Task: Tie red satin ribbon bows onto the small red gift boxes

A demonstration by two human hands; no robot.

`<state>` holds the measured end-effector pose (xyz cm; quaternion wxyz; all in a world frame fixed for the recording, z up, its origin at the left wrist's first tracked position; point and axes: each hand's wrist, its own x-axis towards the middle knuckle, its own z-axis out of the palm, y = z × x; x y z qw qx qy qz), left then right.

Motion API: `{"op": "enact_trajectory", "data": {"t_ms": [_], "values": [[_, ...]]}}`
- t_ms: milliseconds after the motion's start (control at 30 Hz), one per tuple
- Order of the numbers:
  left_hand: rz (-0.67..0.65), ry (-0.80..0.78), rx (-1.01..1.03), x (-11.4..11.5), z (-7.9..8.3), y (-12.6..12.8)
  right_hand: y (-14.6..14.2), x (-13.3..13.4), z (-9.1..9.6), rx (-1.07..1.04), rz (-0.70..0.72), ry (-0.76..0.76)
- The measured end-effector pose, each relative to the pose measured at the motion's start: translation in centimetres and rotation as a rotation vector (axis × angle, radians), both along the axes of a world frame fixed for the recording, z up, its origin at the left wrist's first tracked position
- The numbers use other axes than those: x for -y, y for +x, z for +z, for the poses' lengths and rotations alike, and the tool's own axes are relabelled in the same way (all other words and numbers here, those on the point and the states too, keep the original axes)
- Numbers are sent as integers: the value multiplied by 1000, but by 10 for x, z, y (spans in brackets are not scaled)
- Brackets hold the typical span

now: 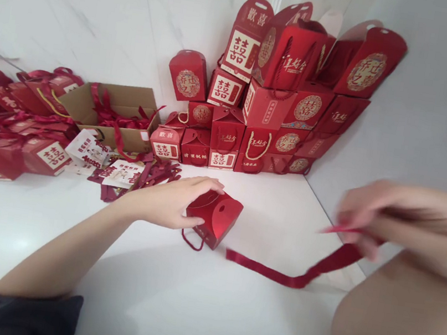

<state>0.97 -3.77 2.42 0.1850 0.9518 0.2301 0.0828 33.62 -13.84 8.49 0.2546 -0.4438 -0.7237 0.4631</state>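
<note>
A small red gift box (218, 220) with a cord handle sits on the white table (171, 294) in the middle. My left hand (172, 202) rests on its left side and top, fingers curved around it. My right hand (370, 220), blurred by motion, is at the right and pinches one end of a dark red ribbon (291, 273). The ribbon trails down and left across the table toward the box, apart from it.
A stack of red gift boxes (275, 102) fills the back corner against the wall. A brown cardboard carton (118, 112) with red ribbons stands at back left, with flat red boxes and printed cards (122, 172) around it. A bare knee (393, 327) shows at lower right.
</note>
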Motion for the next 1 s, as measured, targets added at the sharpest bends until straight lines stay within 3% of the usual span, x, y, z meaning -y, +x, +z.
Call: {"op": "enact_trajectory", "data": {"t_ms": [100, 200, 333, 533, 733, 1000], "values": [[-13, -11, 10, -1, -3, 2, -16, -16, -6, 274, 179, -47], [21, -7, 29, -1, -6, 5, -39, -35, -17, 262, 240, -16], [72, 8, 46, 2, -13, 12, -57, -52, -33, 185, 177, 15], [86, 37, 14, 5, -21, 19, -63, -61, -47, 267, 89, 12], [105, 44, 67, 3, -19, 17, -59, -59, -46, 281, 152, -8], [91, 55, 92, 1, -21, 16, -61, -56, -44, 292, 107, 87]]}}
